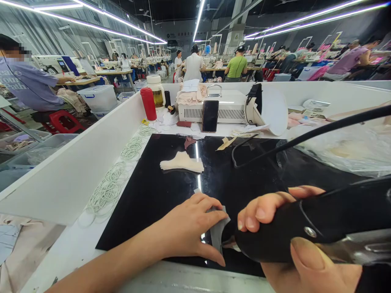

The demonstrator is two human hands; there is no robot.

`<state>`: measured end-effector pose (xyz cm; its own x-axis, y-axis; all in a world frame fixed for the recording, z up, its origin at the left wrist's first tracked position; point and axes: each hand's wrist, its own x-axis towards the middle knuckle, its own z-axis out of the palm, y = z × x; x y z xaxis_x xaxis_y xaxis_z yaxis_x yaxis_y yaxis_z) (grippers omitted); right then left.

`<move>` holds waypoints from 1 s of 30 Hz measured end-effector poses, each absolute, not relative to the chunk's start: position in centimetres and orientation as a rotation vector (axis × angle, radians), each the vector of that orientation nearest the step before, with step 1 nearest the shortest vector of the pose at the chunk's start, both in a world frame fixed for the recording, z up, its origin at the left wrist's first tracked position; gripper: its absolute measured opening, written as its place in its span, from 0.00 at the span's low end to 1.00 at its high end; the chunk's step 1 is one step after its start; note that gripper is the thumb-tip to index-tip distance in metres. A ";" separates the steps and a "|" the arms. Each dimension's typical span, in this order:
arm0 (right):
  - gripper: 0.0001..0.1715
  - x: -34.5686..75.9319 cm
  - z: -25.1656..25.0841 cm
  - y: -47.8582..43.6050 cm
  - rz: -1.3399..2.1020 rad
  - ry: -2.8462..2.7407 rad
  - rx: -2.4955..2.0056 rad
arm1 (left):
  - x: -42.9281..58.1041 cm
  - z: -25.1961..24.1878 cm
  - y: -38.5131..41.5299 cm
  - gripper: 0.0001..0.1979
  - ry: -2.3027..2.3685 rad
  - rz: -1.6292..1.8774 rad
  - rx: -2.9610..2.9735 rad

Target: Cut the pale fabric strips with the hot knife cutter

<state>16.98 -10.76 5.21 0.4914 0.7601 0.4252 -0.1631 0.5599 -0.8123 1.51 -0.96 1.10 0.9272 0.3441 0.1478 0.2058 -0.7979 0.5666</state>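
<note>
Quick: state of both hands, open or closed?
Left hand: open, thumb and fingers spread at the grey piece.
Right hand: closed, holding the black tool.

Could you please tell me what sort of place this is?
Most likely a garment workshop: long rows of what look like sewing machines, people seated at work tables, and a stack of cream fabric pieces on the black board.
</note>
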 end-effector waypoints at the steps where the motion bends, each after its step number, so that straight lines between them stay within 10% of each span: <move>1: 0.22 17.1 5.3 -10.8 0.639 -0.902 -0.790 | 1.5 1.0 -1.0 0.32 0.391 0.329 2.523; 16: 0.23 18.1 5.2 -11.9 0.766 -0.931 -0.879 | 1.7 1.4 -0.6 0.36 0.369 0.347 2.513; 24: 0.27 19.2 6.5 -11.4 0.658 -0.762 -0.905 | 1.4 1.7 0.5 0.07 0.479 0.495 2.456; 30: 0.25 21.7 6.9 -10.4 0.474 -0.663 -1.009 | 1.7 1.0 -0.4 0.08 0.400 0.459 2.484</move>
<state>21.67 -10.41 6.95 0.7117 0.6422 0.2847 -0.0618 0.4608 -0.8853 1.72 -0.36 1.04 0.8959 0.3778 0.2338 0.1796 -0.7893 0.5872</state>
